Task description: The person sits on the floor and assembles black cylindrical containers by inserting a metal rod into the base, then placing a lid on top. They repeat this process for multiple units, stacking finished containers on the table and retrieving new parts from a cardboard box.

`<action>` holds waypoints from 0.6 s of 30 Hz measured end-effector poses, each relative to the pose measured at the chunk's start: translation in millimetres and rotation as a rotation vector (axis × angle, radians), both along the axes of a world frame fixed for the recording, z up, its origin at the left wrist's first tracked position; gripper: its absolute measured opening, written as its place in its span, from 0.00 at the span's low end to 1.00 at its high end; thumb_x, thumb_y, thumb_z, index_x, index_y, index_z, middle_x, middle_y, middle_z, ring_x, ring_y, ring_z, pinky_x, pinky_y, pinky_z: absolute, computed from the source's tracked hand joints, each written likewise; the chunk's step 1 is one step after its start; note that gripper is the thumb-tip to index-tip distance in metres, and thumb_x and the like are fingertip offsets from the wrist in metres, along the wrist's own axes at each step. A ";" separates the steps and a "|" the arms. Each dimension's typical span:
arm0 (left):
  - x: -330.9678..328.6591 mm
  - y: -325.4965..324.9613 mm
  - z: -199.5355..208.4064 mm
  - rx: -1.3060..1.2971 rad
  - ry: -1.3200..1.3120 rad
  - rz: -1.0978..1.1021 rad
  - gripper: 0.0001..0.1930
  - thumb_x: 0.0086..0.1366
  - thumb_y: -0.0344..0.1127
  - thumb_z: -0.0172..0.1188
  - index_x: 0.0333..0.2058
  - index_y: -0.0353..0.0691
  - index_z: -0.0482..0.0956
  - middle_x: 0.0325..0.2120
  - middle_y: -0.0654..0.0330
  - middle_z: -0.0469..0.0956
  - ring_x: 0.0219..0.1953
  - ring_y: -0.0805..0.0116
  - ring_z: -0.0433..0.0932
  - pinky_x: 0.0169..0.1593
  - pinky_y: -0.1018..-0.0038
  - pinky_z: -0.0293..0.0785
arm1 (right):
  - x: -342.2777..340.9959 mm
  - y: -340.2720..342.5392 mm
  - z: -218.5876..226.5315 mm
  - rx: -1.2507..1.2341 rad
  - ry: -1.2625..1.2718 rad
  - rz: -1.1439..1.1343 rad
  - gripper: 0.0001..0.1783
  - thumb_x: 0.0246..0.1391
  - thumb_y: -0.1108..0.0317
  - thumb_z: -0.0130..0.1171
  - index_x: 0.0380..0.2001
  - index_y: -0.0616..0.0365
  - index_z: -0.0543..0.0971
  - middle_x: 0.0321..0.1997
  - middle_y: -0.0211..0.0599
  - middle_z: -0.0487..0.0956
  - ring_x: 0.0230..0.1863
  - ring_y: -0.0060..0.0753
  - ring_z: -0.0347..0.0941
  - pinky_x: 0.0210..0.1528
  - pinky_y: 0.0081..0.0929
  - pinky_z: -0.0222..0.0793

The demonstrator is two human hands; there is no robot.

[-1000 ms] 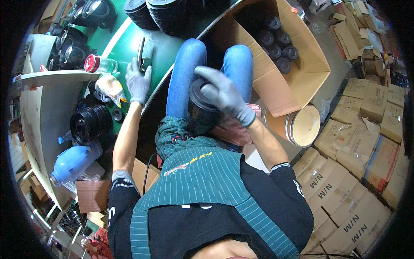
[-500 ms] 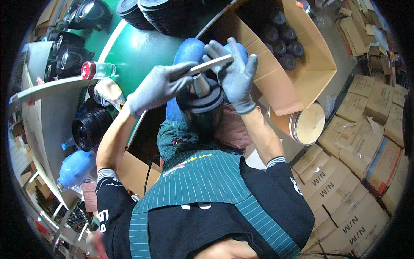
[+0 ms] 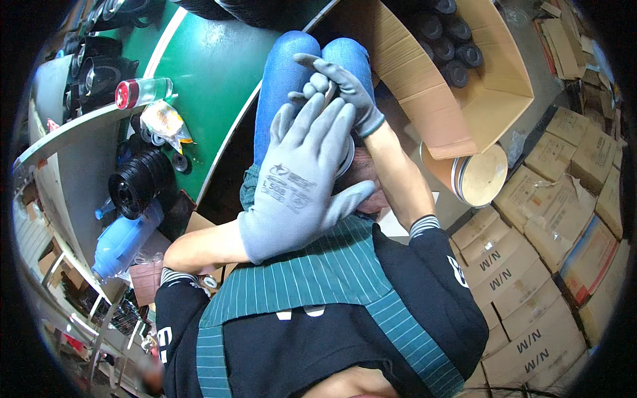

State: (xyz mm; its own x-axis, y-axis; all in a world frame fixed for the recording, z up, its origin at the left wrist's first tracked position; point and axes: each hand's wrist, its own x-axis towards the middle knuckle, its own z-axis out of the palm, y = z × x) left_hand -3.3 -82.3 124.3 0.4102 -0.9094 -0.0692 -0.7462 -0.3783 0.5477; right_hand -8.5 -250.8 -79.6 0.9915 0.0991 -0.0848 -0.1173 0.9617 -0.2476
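My left hand, in a grey work glove, is raised over my lap with its fingers stretched out and its thumb apart; it grips nothing. Just beyond its fingertips is my right hand, gloved alike, with some fingers curled round a narrow flat bar seen nearly edge-on. Beneath the left hand, a curved rim of the round black part shows at the side; the rest of that part is hidden.
At left, a green table carries a red-lidded jar and stacked black parts. An open carton with black round pieces stands at right, beside a round drum and stacked boxes.
My left hand has let go of the bar, opened and come nearer, over the black part. My right hand has curled its fingers round the bar, which has turned more upright.
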 end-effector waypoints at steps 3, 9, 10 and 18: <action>18.0 11.7 -12.3 -0.148 0.158 0.095 0.39 0.72 0.47 0.63 0.74 0.31 0.63 0.67 0.38 0.72 0.72 0.36 0.68 0.75 0.50 0.62 | -39.5 -6.1 14.2 -0.090 -0.003 -0.188 0.24 0.81 0.63 0.45 0.69 0.66 0.73 0.27 0.28 0.75 0.45 0.32 0.82 0.72 0.54 0.73; 80.8 16.2 -67.1 -0.257 0.896 0.181 0.26 0.85 0.49 0.42 0.57 0.32 0.80 0.43 0.46 0.86 0.46 0.56 0.87 0.56 0.61 0.80 | -120.4 12.7 87.4 -0.361 -0.179 -0.335 0.31 0.74 0.51 0.45 0.28 0.61 0.88 0.15 0.33 0.74 0.42 0.42 0.79 0.77 0.66 0.60; 86.4 7.6 -73.4 -0.210 0.957 0.156 0.29 0.85 0.52 0.41 0.53 0.32 0.82 0.40 0.48 0.86 0.43 0.60 0.87 0.53 0.63 0.81 | -123.9 8.6 104.3 -0.576 -0.107 -0.283 0.35 0.70 0.48 0.47 0.16 0.58 0.86 0.13 0.34 0.74 0.40 0.38 0.78 0.78 0.63 0.59; 101.3 -75.2 -138.1 0.029 1.069 -0.079 0.32 0.85 0.57 0.42 0.47 0.34 0.89 0.42 0.60 0.88 0.43 0.74 0.81 0.55 0.72 0.78 | -88.7 26.9 167.8 -1.618 -0.888 0.127 0.12 0.45 0.59 0.64 0.15 0.46 0.74 0.15 0.25 0.64 0.24 0.33 0.67 0.57 0.52 0.75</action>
State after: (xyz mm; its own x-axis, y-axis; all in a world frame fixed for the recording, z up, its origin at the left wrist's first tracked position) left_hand 98.0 -157.5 -13.8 0.0641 -0.9230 -0.3795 0.0927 -0.3732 0.9231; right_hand -97.2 -223.9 88.2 0.7862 0.5306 0.3168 0.5024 -0.2503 -0.8276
